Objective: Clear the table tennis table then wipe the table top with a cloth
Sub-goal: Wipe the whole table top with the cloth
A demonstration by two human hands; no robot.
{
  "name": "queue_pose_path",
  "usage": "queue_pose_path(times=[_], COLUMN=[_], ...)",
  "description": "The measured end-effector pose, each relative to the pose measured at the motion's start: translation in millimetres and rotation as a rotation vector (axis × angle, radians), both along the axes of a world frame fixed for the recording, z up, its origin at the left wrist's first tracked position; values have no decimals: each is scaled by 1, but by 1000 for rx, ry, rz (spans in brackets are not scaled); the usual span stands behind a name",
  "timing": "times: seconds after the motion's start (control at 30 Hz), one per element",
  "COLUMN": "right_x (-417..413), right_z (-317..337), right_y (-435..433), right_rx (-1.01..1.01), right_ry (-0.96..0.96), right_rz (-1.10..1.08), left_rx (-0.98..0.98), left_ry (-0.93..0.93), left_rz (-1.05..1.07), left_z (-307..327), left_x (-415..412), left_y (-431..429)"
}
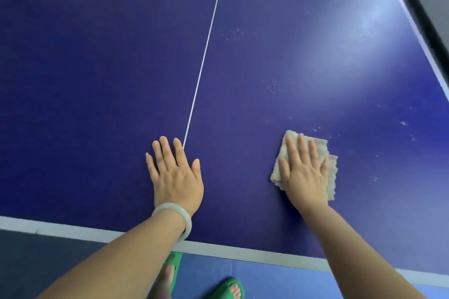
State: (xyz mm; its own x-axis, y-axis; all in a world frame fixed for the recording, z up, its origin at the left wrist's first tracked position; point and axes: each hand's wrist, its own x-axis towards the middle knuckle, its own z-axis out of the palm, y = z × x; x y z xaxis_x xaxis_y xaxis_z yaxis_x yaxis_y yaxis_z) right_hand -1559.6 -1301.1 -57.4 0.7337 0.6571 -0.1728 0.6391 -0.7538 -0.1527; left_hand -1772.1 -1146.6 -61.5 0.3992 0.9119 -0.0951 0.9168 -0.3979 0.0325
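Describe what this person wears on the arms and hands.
No sleeves or gloves are in view: the left hand and the right hand are uncovered, as are both forearms. A smooth, pale whitish-green bangle circles the left wrist. The right wrist carries nothing. No rings show.

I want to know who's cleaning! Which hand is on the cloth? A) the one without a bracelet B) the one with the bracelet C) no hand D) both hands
A: the right hand presses flat on the cloth; the left hand, wearing the bracelet, rests on bare table.
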Motion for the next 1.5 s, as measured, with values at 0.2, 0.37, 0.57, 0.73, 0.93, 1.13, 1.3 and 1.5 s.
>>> queue_pose_path(times=[0.2,0.37,0.57,0.73,0.93,1.13,1.3,1.5], right_x=[-75,-39,62,-19,-45,51,30,-55], right_z=[-3,1,7,1,5,2,3,0], right_y=[60,130,90,106,185,140,96,87], right_rx=[43,0,-53,-11,34,-8,-29,19], right_ry=[-76,-51,53,-24,-10,34,40,-31], right_rz=[266,642,-86,139,641,135,-315,440], left_rx=[6,9,-1,5,15,17,-15,-2], left_ry=[15,14,-2,-1,21,6,-4,-17], left_rz=[-1,5,3,7,14,3,6,10], left_z=[0,-1,-2,0,-2,-1,-1,-2], left_x=[0,0,-1,1,2,0,0,-1], left_y=[1,2,1,1,1,2,1,1])
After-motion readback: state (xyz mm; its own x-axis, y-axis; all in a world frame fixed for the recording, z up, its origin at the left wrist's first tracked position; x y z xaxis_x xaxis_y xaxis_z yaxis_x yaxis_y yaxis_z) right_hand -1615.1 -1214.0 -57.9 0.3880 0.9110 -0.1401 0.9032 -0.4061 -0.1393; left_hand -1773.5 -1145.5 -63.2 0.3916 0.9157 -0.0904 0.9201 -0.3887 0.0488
